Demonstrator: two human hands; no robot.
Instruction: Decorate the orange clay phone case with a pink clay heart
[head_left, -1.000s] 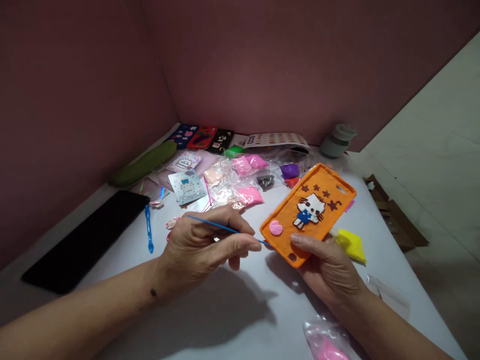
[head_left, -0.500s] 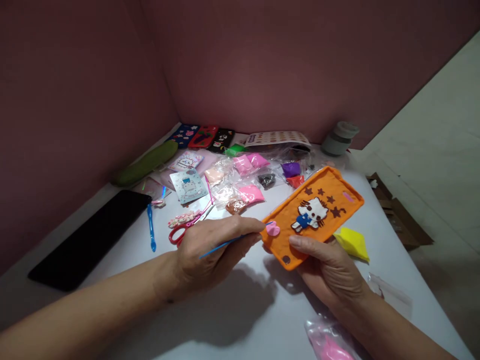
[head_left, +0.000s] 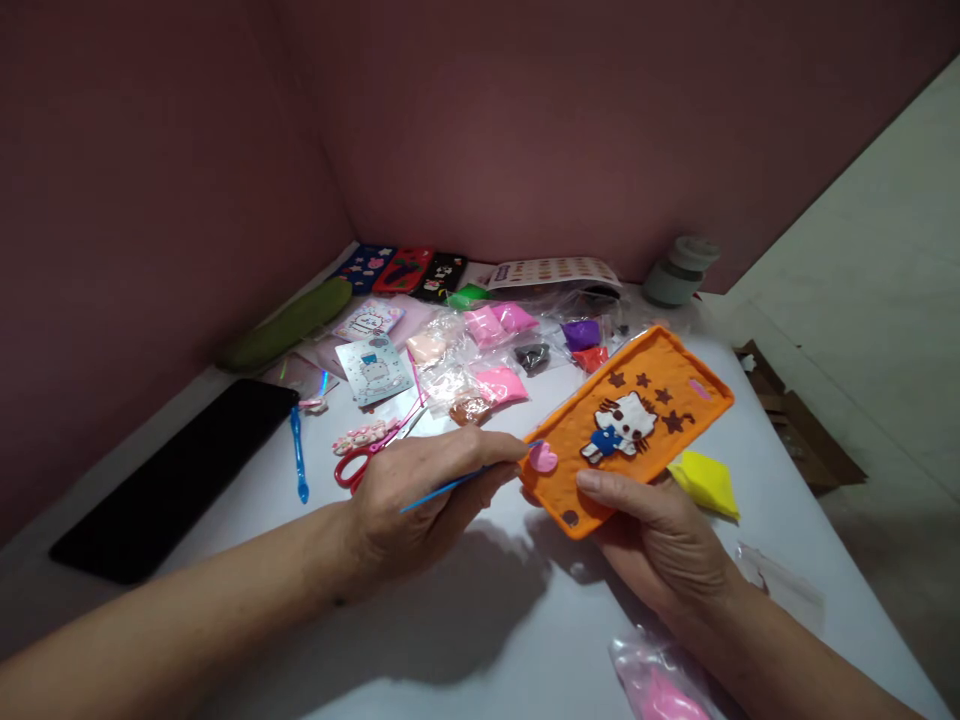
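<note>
My left hand pinches a thin blue modelling tool; its tip meets a pink clay heart near the left end of an orange phone case. Clay covers the case, which carries a white cat figure in blue clothes, several brown stars and a brown dot. From below, my right hand grips the case, with the thumb on its front edge and the other fingers mostly hidden behind. Red-handled scissors lie just beyond my left hand.
Bagged clay lumps, such as a pink pack, spread across the white table. A black flat slab and a blue tool lie left. Yellow clay sits right of the case; a grey jar stands at the back by the partition.
The orange case tilts slightly, its far right end shifting a little right. The tool's tip stays at the pink heart, and both hands keep nearly the same places.
</note>
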